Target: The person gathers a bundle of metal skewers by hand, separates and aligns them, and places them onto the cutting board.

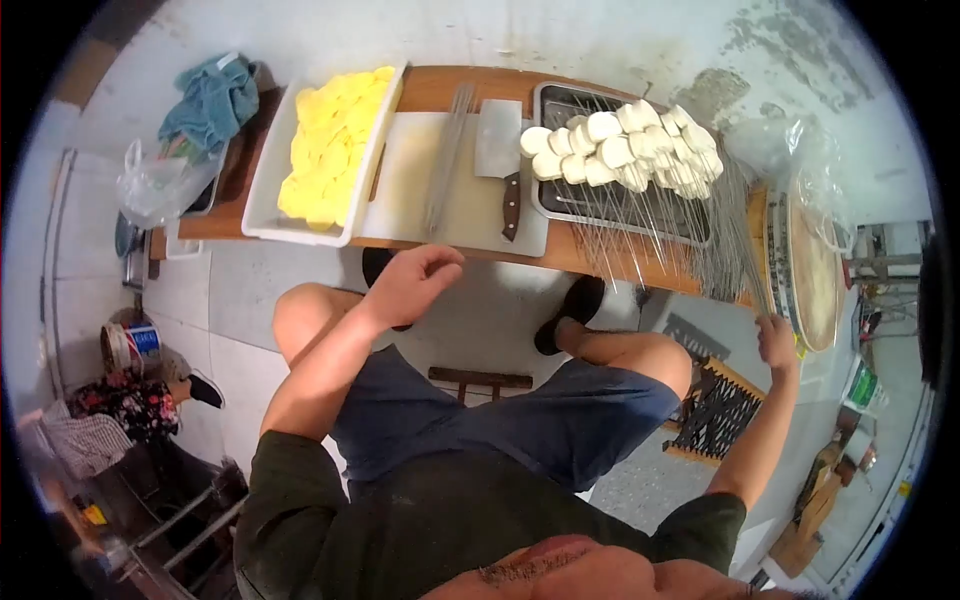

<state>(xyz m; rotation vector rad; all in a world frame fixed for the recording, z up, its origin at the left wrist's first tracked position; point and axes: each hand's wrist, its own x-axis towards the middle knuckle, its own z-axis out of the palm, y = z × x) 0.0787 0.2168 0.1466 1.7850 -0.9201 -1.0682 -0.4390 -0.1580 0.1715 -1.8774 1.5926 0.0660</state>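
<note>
My left hand [418, 283] is just in front of the table edge with fingers loosely curled, thumb and fingers slightly apart, and nothing visible in it. Beyond it, thin metal skewers [449, 160] lie on a white cutting board [400, 170], beside a cleaver [498, 140] with a brown handle. At the table's right end, my right hand [775, 341] is closed on the near ends of a bundle of skewers [738, 235]. White round slices [615, 150] threaded on skewers are piled over a dark metal tray [545, 205]. Yellow slices [335, 140] fill a white bin [262, 195].
A blue cloth [212, 100] and a plastic bag [155, 185] are at the left end. A round board [815, 270] stands right of the table under another clear bag [825, 185]. Beneath my right forearm is a slatted rack [715, 410]. Another person's foot [205, 390] shows at lower left.
</note>
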